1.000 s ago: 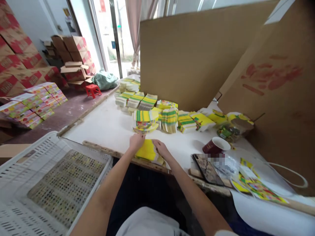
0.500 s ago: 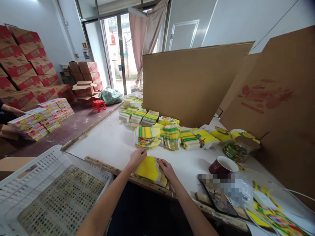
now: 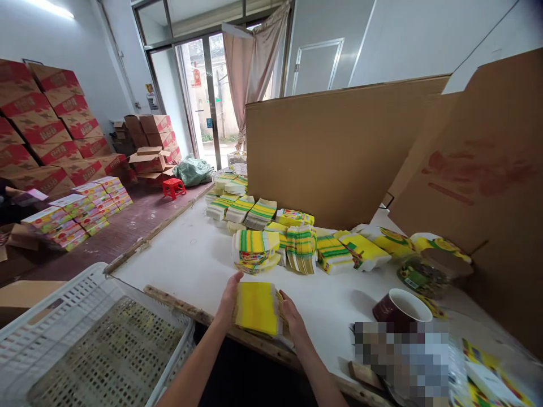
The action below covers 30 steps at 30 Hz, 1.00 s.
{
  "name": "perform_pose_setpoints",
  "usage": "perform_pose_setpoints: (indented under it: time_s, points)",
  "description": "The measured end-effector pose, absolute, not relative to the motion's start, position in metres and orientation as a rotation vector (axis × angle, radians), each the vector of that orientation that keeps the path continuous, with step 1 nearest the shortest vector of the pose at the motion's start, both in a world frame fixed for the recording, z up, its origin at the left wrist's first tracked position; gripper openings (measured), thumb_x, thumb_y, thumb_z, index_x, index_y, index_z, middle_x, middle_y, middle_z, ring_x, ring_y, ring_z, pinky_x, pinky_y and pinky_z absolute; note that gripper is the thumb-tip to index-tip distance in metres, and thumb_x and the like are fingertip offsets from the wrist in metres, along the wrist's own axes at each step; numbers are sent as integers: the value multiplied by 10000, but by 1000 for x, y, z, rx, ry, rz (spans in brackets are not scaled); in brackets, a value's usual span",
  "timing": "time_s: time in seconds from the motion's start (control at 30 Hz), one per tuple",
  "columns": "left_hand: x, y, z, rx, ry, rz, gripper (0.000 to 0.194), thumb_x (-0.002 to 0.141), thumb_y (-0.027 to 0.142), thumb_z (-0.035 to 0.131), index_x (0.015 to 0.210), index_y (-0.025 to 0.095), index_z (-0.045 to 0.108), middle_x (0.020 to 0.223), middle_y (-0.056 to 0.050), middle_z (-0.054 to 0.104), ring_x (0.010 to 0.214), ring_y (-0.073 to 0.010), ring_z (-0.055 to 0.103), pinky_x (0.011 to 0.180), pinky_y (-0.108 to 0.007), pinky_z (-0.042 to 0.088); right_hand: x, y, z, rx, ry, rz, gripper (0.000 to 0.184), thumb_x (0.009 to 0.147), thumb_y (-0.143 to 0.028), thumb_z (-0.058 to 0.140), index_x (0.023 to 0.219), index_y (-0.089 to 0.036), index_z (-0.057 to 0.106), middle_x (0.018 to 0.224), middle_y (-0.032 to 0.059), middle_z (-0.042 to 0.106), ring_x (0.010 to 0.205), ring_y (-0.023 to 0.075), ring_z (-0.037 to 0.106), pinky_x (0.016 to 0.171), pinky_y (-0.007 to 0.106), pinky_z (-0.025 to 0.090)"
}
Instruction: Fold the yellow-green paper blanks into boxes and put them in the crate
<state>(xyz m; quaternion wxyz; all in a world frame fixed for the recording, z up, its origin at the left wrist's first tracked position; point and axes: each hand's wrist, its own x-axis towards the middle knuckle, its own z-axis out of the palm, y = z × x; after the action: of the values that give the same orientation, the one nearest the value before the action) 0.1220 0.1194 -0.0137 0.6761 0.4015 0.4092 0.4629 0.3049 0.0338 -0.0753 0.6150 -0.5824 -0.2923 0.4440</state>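
Note:
Between my two hands is a stack of yellow paper packaging [image 3: 257, 308] with pale edges, at the near edge of the white table [image 3: 182, 251]. My left hand [image 3: 229, 299] is pressed along its left side, thumb towards the far corner. Against the right side, my right hand [image 3: 291, 314] grips the edge, its fingers partly hidden by the stack. Just beyond lies a bundle of yellow, green and white packaging [image 3: 257, 249]. Beside that bundle, to the right, a fanned-out bundle [image 3: 301, 249] leans on its neighbours.
A white plastic crate [image 3: 97, 282] stands at my left. On the right are a dark red mug [image 3: 401, 311], a clear jar [image 3: 424, 277] and a blurred-out item [image 3: 403, 356]. Cardboard panels [image 3: 339, 152] wall the table's back. A person's arm [image 3: 12, 192] shows far left, near stacked colourful boxes [image 3: 80, 206].
The stack between my hands has become straighter and more even, and its top now faces me squarely. My left hand has shifted from the far corner to the left side. The view has tilted slightly.

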Motion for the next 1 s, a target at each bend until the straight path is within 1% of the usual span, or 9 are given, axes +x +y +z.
perform_pose_setpoints:
  time_s: [0.27, 0.37, 0.43, 0.5, 0.57, 0.63, 0.73, 0.83, 1.0]
  points:
    - [117, 117, -18, 882, 947, 1021, 726, 769, 741, 638, 1241, 190, 663, 1366, -125, 639, 1345, -347, 536, 1151, -457, 436, 312, 16, -96, -1369, -758, 1007, 863, 773, -846, 576, 1395, -248, 599, 1552, 116, 513, 1476, 325, 417, 1255, 475, 270]
    - [118, 109, -27, 1011, 934, 951, 757, 828, 782, 539, 1305, 199, 613, 1360, -129, 629, 1318, -355, 551, 1146, -508, 434, 313, 12, -105, -1432, -855, 1010, 921, 780, -839, 570, 1480, -244, 508, 1597, 128, 450, 1497, 317, 385, 1261, 461, 254]
    - [114, 107, -31, 1114, 942, 931, 820, 847, 825, 455, 1350, 188, 565, 1435, -150, 563, 1400, -360, 467, 1205, -512, 357, 320, 7, -102, -1426, -936, 1065, 1002, 787, -856, 532, 1552, -221, 406, 1646, 146, 360, 1528, 306, 332, 1268, 446, 227]
    - [103, 109, -33, 1269, 898, 851, 964, 790, 887, 462, 1440, 175, 472, 1541, -178, 441, 1477, -375, 356, 1250, -512, 273, 331, -2, -92, -1346, -1061, 1188, 1153, 741, -902, 525, 1616, -197, 265, 1684, 161, 256, 1547, 312, 287, 1260, 448, 242]
    - [87, 113, -34, 1502, 795, 692, 1223, 632, 908, 637, 1552, 175, 300, 1619, -203, 302, 1516, -407, 264, 1269, -540, 209, 343, -14, -81, -1271, -1199, 1324, 1362, 611, -934, 620, 1644, -195, 131, 1702, 167, 182, 1548, 341, 272, 1244, 472, 272]
    - [73, 116, -35, 1763, 712, 511, 1503, 444, 811, 842, 1608, 179, 130, 1661, -223, 173, 1541, -440, 165, 1274, -576, 153, 351, -24, -73, -1282, -1335, 1364, 1488, 509, -863, 767, 1647, -197, 77, 1706, 173, 149, 1551, 367, 249, 1243, 504, 261]
    - [63, 115, -37, 1994, 724, 368, 1563, 412, 625, 953, 1620, 181, 67, 1661, -235, 118, 1549, -446, 108, 1271, -587, 148, 349, -28, -72, -1447, -1465, 1159, 1319, 605, -674, 832, 1635, -163, 185, 1691, 197, 200, 1558, 379, 226, 1258, 539, 203]
    - [68, 112, -37, 2002, 821, 466, 1382, 506, 474, 946, 1613, 241, 153, 1596, -189, 267, 1495, -412, 272, 1243, -545, 262, 340, -20, -79, -1592, -1410, 970, 1014, 748, -594, 712, 1579, -139, 350, 1618, 221, 374, 1498, 374, 370, 1241, 530, 272]
    - [82, 114, -16, 1862, 945, 643, 1254, 431, 406, 957, 1532, 235, 381, 1420, -133, 496, 1319, -372, 480, 1162, -486, 376, 340, -2, -64, -1653, -1248, 977, 936, 718, -599, 684, 1495, -121, 477, 1541, 205, 498, 1407, 355, 501, 1161, 460, 419]
